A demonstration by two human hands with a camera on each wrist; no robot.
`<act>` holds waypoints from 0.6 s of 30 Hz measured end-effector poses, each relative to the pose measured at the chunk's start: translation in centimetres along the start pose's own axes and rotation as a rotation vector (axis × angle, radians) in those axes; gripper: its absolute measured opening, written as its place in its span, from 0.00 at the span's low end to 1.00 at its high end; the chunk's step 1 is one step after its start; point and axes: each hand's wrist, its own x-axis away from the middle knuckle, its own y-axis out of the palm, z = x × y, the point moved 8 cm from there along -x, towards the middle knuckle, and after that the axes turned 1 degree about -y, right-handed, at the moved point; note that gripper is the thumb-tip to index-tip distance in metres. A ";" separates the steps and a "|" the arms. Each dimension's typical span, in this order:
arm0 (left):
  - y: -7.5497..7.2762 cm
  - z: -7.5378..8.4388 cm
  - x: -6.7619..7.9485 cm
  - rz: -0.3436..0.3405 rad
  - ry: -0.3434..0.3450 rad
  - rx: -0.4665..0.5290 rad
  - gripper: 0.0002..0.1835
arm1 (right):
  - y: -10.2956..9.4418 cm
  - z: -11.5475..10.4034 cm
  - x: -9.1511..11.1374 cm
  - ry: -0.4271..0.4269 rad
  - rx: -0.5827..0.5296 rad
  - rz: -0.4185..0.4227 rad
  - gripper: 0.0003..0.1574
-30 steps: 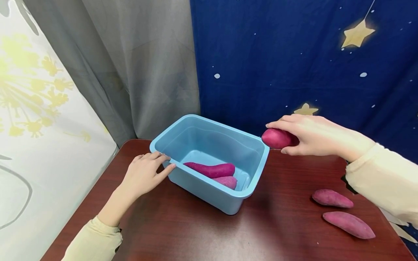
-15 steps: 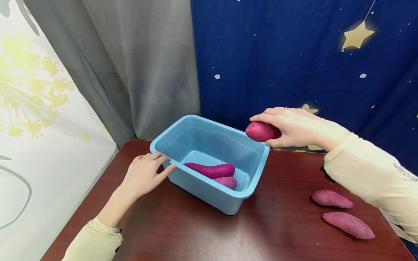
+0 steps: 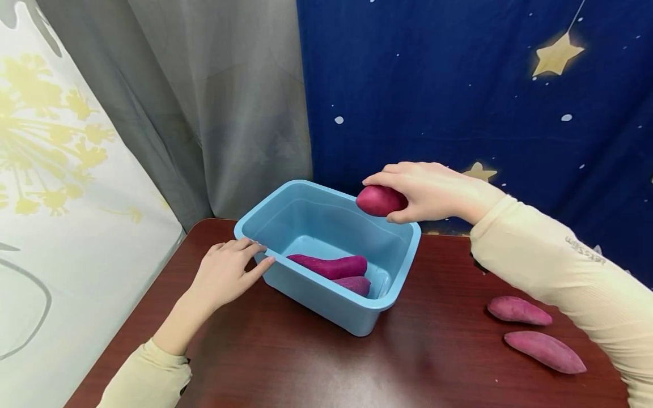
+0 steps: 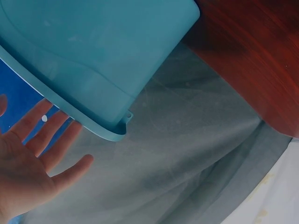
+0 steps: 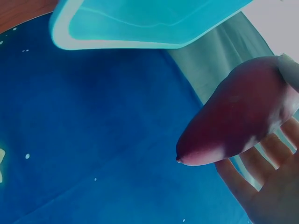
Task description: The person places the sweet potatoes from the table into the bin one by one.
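My right hand grips a reddish-purple sweet potato over the back right rim of a light blue plastic bin. In the right wrist view that sweet potato shows its tapered tip, with the fingers beneath it and the thumb on its other side. Inside the bin lie a long dark purple sweet potato and a paler one, partly hidden by the front wall. My left hand rests its fingertips on the bin's left front rim; the left wrist view shows its fingers fairly straight.
Two more pink sweet potatoes, a shorter one and a longer one, lie at the right of the brown wooden table. Behind the table hang a grey curtain and a blue star-patterned one.
My right hand has carried the sweet potato leftward and slightly up, from beside the bin's right corner to over its back rim. The left hand has stayed put.
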 end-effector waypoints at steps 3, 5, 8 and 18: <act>0.0 -0.1 0.0 -0.003 -0.001 -0.001 0.22 | 0.1 -0.3 -0.8 0.006 -0.017 -0.009 0.35; 0.0 -0.1 0.0 -0.004 -0.001 -0.001 0.22 | 0.2 -0.6 -1.4 0.006 -0.028 -0.016 0.36; -0.1 -0.1 0.0 -0.003 -0.001 -0.002 0.22 | 0.4 -0.9 -2.2 0.007 -0.038 -0.024 0.37; 0.0 0.0 0.0 -0.002 -0.002 -0.003 0.22 | 1.0 -1.7 -4.6 0.000 -0.046 -0.049 0.37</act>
